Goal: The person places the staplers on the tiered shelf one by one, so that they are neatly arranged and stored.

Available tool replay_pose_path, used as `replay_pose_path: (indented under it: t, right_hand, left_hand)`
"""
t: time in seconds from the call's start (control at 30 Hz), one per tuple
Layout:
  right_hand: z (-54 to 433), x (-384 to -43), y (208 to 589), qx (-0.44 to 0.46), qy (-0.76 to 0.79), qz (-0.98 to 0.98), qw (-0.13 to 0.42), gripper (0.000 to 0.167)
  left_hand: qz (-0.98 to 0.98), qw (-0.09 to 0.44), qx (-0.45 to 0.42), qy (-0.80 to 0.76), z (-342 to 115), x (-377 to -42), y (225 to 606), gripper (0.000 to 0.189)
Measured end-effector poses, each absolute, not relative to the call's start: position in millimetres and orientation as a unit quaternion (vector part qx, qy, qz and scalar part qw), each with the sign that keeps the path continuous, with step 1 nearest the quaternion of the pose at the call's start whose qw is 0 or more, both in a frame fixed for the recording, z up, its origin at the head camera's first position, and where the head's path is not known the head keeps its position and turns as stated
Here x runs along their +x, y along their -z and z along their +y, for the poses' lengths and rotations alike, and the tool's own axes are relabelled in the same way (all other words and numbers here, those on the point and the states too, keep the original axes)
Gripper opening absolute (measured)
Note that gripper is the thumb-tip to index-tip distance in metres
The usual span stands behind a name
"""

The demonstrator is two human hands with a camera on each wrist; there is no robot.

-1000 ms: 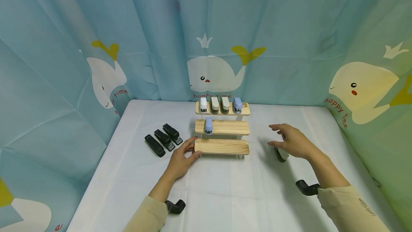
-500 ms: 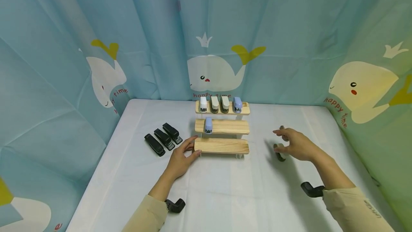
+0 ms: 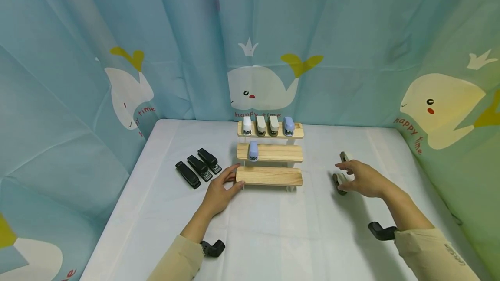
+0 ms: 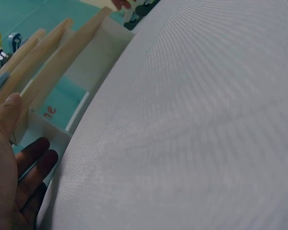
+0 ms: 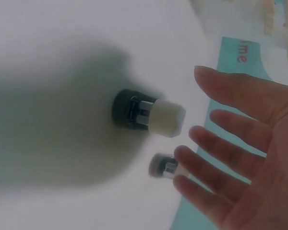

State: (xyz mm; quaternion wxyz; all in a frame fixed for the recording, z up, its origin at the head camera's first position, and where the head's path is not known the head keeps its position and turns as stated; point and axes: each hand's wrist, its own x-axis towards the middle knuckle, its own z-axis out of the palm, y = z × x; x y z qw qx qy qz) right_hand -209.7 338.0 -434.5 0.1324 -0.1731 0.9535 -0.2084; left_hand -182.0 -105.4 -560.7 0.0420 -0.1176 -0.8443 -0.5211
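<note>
A three-tier wooden display rack (image 3: 269, 181) stands mid-table. My left hand (image 3: 217, 195) holds its lower left end, the thumb (image 4: 8, 108) against the wood and the fingers at its side. My right hand (image 3: 365, 179) hovers beside a beige-and-dark mini stapler (image 3: 340, 184), fingers spread and slightly bent. In the right wrist view a gap shows between the thumb and that stapler (image 5: 165, 117). A second beige stapler (image 3: 344, 156) sits just behind, partly covered by fingers in the right wrist view. The middle tier bears a blue stapler (image 3: 253, 151).
On the top tier stand a white stapler (image 3: 247, 125), two beige staplers (image 3: 261, 125) and a blue stapler (image 3: 288, 126). Three black staplers (image 3: 199, 168) lie left of the rack. A curtain (image 3: 336, 94) with whales borders the white table (image 3: 269, 233).
My right hand has shifted right and lower toward the near beige stapler, uncovering more of both beige staplers. The left hand and the rack have stayed in place.
</note>
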Motion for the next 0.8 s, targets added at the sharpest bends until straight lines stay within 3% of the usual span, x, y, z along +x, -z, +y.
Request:
replay_pose_path:
  t: [0.8]
  right_hand:
    - [349, -212, 452, -0.141, 0.229, 0.946, 0.180, 0.072]
  left_hand:
    - [-0.846, 0.036, -0.112, 0.520, -105, -182, 561, 0.067]
